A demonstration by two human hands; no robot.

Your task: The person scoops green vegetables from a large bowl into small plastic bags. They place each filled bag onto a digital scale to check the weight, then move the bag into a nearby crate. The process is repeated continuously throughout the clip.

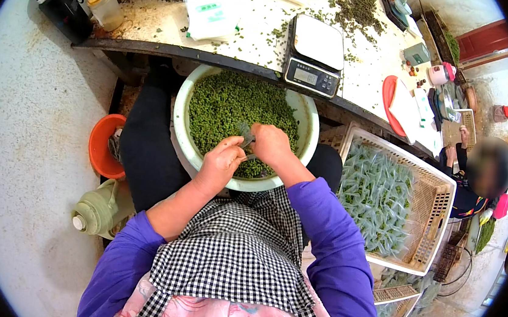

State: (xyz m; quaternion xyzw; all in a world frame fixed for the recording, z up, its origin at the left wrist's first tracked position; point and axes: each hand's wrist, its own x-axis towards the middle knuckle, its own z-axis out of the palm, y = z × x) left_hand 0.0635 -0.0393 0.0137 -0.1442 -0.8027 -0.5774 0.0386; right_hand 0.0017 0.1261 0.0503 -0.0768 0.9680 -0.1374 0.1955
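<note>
In front of me a large pale green basin holds a heap of small round green berries that look like green peppercorns. Over the near part of the heap, both my hands pinch a small clear plastic bag. My left hand grips its lower left side between thumb and fingers. My right hand is curled around the other side, its fingertips partly hidden. What the bag contains is unclear. Beyond the basin, a digital scale with a bare pan rests at the table edge.
Right of me stands a white plastic crate with many filled clear bags. Flat plastic bags and a dark berry pile lie on the table. An orange bucket is at left. A person works at far right.
</note>
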